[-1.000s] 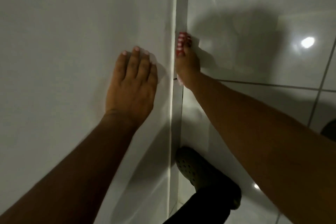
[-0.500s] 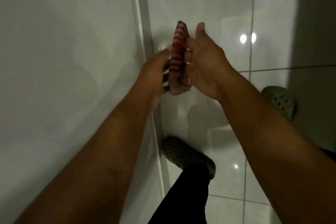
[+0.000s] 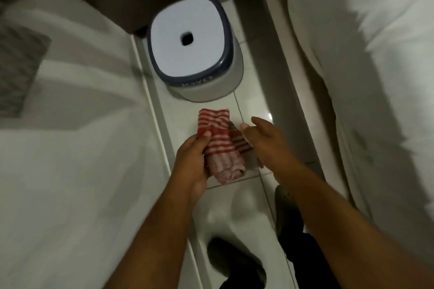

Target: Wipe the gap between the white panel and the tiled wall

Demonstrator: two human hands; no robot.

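Note:
A red-and-white striped cloth (image 3: 218, 145) hangs bunched in front of me over the tiled floor. My left hand (image 3: 195, 162) grips its left side, thumb pressed on top. My right hand (image 3: 265, 141) is beside the cloth's right edge with fingers apart; whether it touches the cloth is hard to tell. The white panel (image 3: 70, 183) fills the left of the view, its edge (image 3: 162, 148) running down toward my feet. The gap and the tiled wall are not clearly visible.
A white plastic stool with a dark blue rim (image 3: 190, 47) stands on the floor tiles (image 3: 253, 101) just beyond the cloth. White fabric or a curtain (image 3: 375, 77) hangs along the right. My shoes (image 3: 234, 263) are below, near the panel's edge.
The view has swung from the wall gap down to the floor. My right hand pulled the cloth out of the gap, and the left hand took hold of it.

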